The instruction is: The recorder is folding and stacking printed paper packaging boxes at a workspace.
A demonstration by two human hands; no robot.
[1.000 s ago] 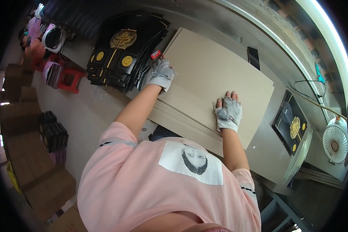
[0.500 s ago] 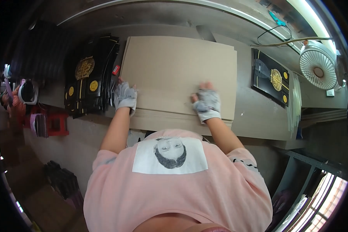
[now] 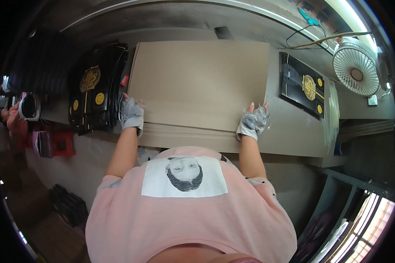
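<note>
A stack of plain grey-brown cardboard sheets (image 3: 197, 79) lies on the table in front of me, with several layered edges showing at the near side. My left hand (image 3: 131, 115), in a light grey fingerless glove, grips its left edge near the front corner. At the right edge, my right hand (image 3: 253, 122), gloved the same way, has its thumb over the board and a finger outside it. The fingers under the board are hidden. How many sheets the hands hold, I cannot tell.
Black folded covers with gold prints (image 3: 92, 90) are piled on the left beside a small red object (image 3: 124, 80). More black-and-gold covers (image 3: 303, 85) lie on the right, near a white fan (image 3: 356, 70). A red stool (image 3: 63, 143) stands at left; another person (image 3: 16, 119) is farther left.
My right hand has moved from the top of the cardboard to its right edge. My left hand has stayed at the left edge. The top board now reaches further right.
</note>
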